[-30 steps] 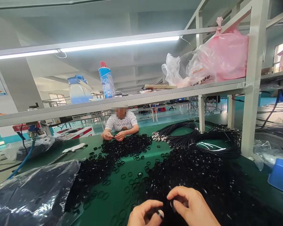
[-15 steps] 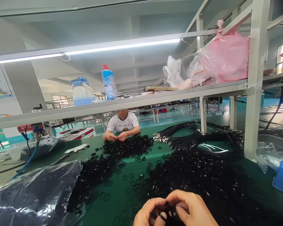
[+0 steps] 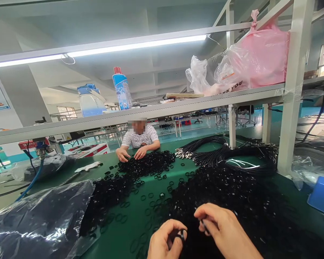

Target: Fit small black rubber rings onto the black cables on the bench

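Free air over the black rings (image 3: 221,190) meets the shelf (image 3: 164,110) ahead.

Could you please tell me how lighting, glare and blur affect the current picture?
Head view: the tube light burns out white; head view: glare streaks the plastic bag; head view: the right-hand black pile loses detail, and rings near the bottom edge look soft.
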The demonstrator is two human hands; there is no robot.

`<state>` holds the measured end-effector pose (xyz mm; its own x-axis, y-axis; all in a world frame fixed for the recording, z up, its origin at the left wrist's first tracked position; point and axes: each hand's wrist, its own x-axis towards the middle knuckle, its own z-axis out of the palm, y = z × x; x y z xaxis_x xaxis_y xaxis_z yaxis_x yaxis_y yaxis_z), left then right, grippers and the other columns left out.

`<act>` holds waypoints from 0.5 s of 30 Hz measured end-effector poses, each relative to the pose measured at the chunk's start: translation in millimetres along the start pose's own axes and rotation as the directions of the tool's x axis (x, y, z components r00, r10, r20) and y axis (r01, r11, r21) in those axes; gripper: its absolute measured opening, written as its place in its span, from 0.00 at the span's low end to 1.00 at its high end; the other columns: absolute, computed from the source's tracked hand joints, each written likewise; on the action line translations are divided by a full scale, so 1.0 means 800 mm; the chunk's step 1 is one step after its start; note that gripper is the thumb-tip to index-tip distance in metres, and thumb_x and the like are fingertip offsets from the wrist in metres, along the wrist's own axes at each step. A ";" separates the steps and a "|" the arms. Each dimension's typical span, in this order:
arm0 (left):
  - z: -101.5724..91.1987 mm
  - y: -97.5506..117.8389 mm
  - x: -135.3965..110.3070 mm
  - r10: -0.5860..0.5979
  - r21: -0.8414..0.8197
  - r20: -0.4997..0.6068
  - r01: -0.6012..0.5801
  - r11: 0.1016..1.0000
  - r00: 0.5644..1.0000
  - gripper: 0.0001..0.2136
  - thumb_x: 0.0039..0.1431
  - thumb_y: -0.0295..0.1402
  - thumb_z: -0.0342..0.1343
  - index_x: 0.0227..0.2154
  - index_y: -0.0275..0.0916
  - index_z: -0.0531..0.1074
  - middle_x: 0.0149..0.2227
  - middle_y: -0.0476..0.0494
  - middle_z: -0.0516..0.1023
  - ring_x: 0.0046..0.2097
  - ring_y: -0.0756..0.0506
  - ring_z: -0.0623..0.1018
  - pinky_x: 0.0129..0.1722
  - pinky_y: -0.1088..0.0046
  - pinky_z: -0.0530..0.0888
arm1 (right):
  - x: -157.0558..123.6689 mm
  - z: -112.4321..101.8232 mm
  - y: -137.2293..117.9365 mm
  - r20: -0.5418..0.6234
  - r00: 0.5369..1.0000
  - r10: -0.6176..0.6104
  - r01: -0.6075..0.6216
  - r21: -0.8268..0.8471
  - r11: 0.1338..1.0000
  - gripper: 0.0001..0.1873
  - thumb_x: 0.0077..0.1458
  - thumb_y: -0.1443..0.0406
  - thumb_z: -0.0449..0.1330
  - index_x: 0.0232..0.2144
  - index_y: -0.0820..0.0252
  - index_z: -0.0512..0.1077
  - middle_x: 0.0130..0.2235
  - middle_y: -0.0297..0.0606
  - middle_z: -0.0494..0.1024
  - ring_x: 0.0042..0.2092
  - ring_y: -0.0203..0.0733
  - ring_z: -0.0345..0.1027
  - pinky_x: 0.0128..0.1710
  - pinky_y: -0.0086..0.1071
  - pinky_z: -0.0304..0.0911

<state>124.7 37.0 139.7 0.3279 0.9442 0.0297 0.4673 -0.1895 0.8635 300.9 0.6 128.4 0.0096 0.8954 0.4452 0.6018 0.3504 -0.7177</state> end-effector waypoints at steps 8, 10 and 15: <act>-0.012 0.020 -0.012 0.007 -0.019 0.022 -0.006 1.000 1.000 0.20 0.35 0.22 0.41 0.30 0.47 0.71 0.48 0.61 0.69 0.55 0.60 0.66 0.64 0.75 0.59 | -0.007 -0.004 0.010 -0.043 0.998 -0.037 0.027 -0.226 0.974 0.20 0.57 0.73 0.42 0.36 0.50 0.71 0.41 0.25 0.69 0.44 0.27 0.61 0.46 0.27 0.55; -0.012 0.023 -0.015 0.000 -0.052 -0.003 0.000 0.999 1.000 0.13 0.38 0.25 0.44 0.26 0.42 0.70 0.45 0.59 0.70 0.51 0.62 0.67 0.53 0.84 0.61 | -0.009 0.009 0.007 0.042 0.998 -0.041 0.051 -0.256 0.965 0.14 0.57 0.71 0.47 0.36 0.51 0.70 0.39 0.27 0.69 0.43 0.30 0.59 0.45 0.29 0.53; -0.012 0.017 -0.011 -0.009 -0.099 -0.058 0.003 0.995 0.998 0.08 0.44 0.33 0.49 0.21 0.38 0.72 0.40 0.55 0.71 0.45 0.64 0.67 0.45 0.92 0.60 | -0.008 0.032 0.009 0.119 0.993 0.007 0.037 -0.363 0.931 0.10 0.47 0.75 0.52 0.31 0.58 0.68 0.40 0.30 0.66 0.43 0.35 0.54 0.41 0.32 0.49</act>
<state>120.2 28.4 155.6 0.2760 0.9598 0.0512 0.3844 -0.1591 0.9093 284.5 4.5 106.9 -0.0812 0.9239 0.3739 0.8507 0.2597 -0.4569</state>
